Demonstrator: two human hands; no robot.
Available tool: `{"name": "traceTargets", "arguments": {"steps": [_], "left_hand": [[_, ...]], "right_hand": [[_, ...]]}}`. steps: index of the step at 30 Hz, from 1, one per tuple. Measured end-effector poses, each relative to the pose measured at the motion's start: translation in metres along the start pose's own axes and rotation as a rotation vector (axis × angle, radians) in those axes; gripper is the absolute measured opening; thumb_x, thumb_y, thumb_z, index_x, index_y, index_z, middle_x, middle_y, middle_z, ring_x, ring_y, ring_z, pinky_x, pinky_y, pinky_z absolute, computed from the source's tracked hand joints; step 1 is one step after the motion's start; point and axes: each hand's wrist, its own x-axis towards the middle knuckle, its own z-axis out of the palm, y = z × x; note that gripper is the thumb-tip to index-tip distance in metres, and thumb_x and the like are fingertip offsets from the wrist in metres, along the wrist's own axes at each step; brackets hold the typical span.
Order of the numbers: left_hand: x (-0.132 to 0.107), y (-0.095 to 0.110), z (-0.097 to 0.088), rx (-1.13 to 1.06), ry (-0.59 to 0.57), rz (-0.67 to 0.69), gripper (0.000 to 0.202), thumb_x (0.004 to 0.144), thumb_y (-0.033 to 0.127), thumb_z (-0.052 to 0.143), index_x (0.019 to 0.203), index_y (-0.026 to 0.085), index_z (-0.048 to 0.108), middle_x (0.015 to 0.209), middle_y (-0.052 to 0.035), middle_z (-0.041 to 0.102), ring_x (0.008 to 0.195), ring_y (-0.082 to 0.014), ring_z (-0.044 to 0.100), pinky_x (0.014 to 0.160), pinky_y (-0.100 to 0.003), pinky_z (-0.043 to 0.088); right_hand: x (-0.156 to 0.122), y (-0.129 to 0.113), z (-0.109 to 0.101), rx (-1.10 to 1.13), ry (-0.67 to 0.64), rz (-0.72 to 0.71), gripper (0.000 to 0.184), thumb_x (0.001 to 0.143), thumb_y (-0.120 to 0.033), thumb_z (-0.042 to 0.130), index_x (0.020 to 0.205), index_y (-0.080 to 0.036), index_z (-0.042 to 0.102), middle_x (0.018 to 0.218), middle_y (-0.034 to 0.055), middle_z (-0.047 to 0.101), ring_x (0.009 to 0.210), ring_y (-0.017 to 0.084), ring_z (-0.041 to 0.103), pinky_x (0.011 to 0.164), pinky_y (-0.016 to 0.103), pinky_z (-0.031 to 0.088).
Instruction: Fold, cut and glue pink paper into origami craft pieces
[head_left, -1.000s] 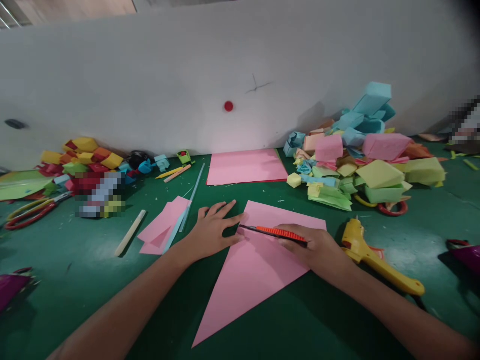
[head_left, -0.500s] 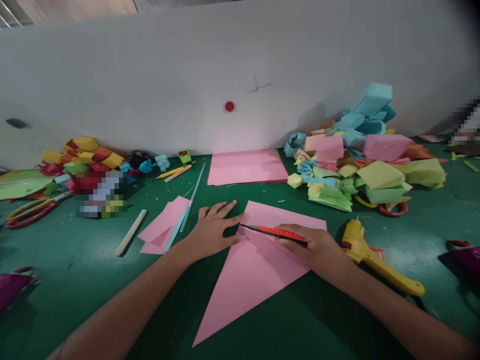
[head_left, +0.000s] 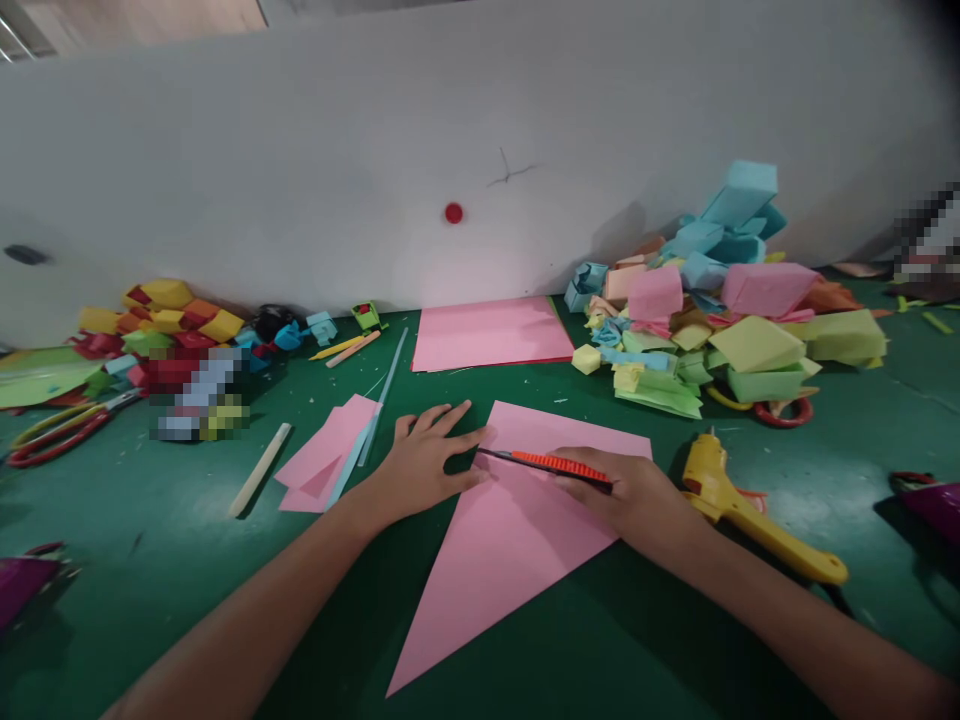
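Note:
A folded pink paper sheet (head_left: 517, 540) lies on the green table, one long point toward me. My left hand (head_left: 431, 455) is open, fingers spread, with index finger and thumb pressing the paper's left edge. My right hand (head_left: 622, 490) is closed around an orange-and-black utility knife (head_left: 559, 464) and rests on the paper's right side. The knife lies nearly flat over the upper part of the sheet, its dark narrow tip at the left edge between my left thumb and index finger. The underside of my right grip is hidden.
A yellow glue gun (head_left: 750, 515) lies right of my right hand. Behind it is a heap of folded paper pieces (head_left: 697, 335). Pink sheets (head_left: 491, 333) lie against the white wall. Left are pink paper scraps (head_left: 326, 455), a pale stick (head_left: 260, 470) and scissors (head_left: 71, 425).
The whole view has shifted slightly. Both hands, the knife and the paper keep nearly the same places relative to each other.

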Motion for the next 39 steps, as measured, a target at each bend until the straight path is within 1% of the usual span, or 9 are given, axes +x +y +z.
{"name": "traceTargets", "arguments": {"steps": [6,11,18,24,27,30,34,39], "left_hand": [[0.000,0.000,0.000,-0.011,-0.008,-0.008,0.055,0.094,0.065,0.055,0.146,0.051,0.047,0.168,0.0029,0.023,0.148,-0.0416,0.026,0.111,-0.062,0.023],[0.001,-0.002,0.001,-0.019,0.001,-0.002,0.055,0.093,0.066,0.055,0.146,0.051,0.046,0.168,0.0019,0.022,0.148,-0.0410,0.026,0.110,-0.063,0.023],[0.000,-0.002,0.001,-0.031,0.004,-0.002,0.055,0.093,0.066,0.055,0.145,0.050,0.048,0.168,0.0018,0.024,0.148,-0.0427,0.027,0.111,-0.064,0.023],[0.000,-0.002,0.001,-0.025,0.001,-0.002,0.054,0.094,0.068,0.052,0.145,0.051,0.047,0.168,0.0015,0.023,0.150,-0.0393,0.025,0.111,-0.064,0.023],[0.000,-0.002,0.001,-0.030,0.000,-0.003,0.054,0.094,0.067,0.053,0.145,0.052,0.047,0.168,0.0027,0.022,0.150,-0.0401,0.024,0.111,-0.064,0.022],[0.000,-0.002,0.000,-0.037,-0.002,-0.005,0.055,0.093,0.067,0.053,0.145,0.051,0.047,0.168,0.0024,0.023,0.149,-0.0417,0.025,0.111,-0.064,0.023],[0.000,-0.001,-0.001,-0.032,-0.003,-0.006,0.055,0.093,0.067,0.054,0.146,0.051,0.046,0.168,0.0010,0.024,0.149,-0.0409,0.026,0.111,-0.064,0.023],[0.000,0.002,-0.003,-0.025,-0.023,-0.019,0.055,0.094,0.066,0.053,0.146,0.052,0.045,0.168,0.0027,0.023,0.149,-0.0413,0.025,0.112,-0.063,0.023]], "right_hand": [[-0.001,0.000,-0.002,0.018,0.017,-0.031,0.030,0.096,-0.047,0.055,0.116,-0.034,0.073,0.124,-0.0037,0.074,0.116,0.026,0.068,0.106,0.042,0.051],[-0.001,0.000,-0.002,0.006,0.029,-0.033,0.031,0.095,-0.047,0.055,0.116,-0.034,0.073,0.122,-0.0024,0.075,0.114,0.027,0.069,0.101,0.042,0.055],[-0.003,-0.002,-0.006,0.007,0.012,-0.015,0.032,0.096,-0.048,0.054,0.118,-0.034,0.073,0.124,-0.0021,0.074,0.116,0.027,0.068,0.102,0.043,0.054],[-0.005,-0.004,-0.008,0.020,-0.005,0.003,0.031,0.096,-0.047,0.054,0.118,-0.034,0.072,0.125,-0.0037,0.073,0.117,0.026,0.067,0.103,0.042,0.052],[-0.006,-0.004,-0.009,0.027,-0.004,0.012,0.030,0.096,-0.047,0.054,0.117,-0.035,0.071,0.125,-0.0046,0.073,0.118,0.025,0.066,0.104,0.042,0.051],[-0.007,-0.004,-0.010,0.013,-0.003,0.009,0.030,0.096,-0.047,0.054,0.118,-0.036,0.071,0.125,-0.0051,0.073,0.118,0.025,0.066,0.103,0.042,0.052],[-0.008,-0.005,-0.012,-0.007,-0.001,0.005,0.031,0.096,-0.047,0.054,0.118,-0.035,0.072,0.125,-0.0046,0.073,0.117,0.026,0.067,0.103,0.042,0.053],[-0.009,-0.002,-0.012,-0.029,0.014,0.007,0.032,0.096,-0.047,0.054,0.118,-0.035,0.073,0.125,-0.0034,0.073,0.115,0.027,0.068,0.103,0.044,0.054]]}}
